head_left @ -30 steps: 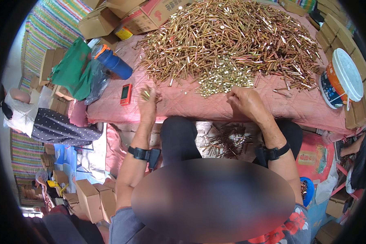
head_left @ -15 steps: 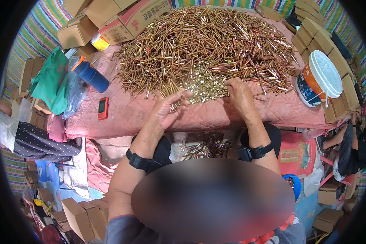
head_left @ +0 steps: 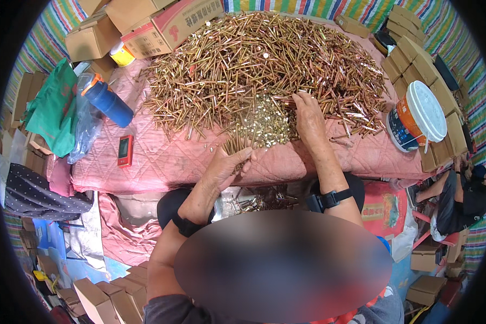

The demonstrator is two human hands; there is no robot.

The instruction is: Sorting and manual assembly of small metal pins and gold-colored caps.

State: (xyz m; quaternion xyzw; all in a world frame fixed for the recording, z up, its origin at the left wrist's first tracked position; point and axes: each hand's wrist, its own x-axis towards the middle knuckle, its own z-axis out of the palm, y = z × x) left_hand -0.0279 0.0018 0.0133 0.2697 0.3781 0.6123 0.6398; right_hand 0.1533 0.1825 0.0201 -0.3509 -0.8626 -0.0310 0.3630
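A bundle of thin brass-coloured metal bolts (head_left: pixel 235 146) stands upright in my left hand (head_left: pixel 228 165), which is closed round it with the thumb across the front. My right hand (head_left: pixel 310 123) reaches to the front of a wide heap of similar loose bolts (head_left: pixel 243 59). Its fingers bend down together over the heap's edge; whatever they pinch is hidden. Between both hands lies a patch of small shiny nut-like pieces (head_left: pixel 267 125). Everything rests on a pink quilted cover (head_left: pixel 178 162).
On the left are a blue bottle (head_left: pixel 110 102) with an orange cap, a red handheld device (head_left: pixel 125 150) and a green bag (head_left: pixel 53 108). A white-lidded bucket (head_left: pixel 416 116) stands right, beside stacked cardboard boxes (head_left: pixel 448 94). Another person (head_left: pixel 459 200) sits at far right.
My left hand has drawn back toward me with its bundle, away from the small pieces. My right hand has moved forward onto the heap. The whole view has shifted slightly.
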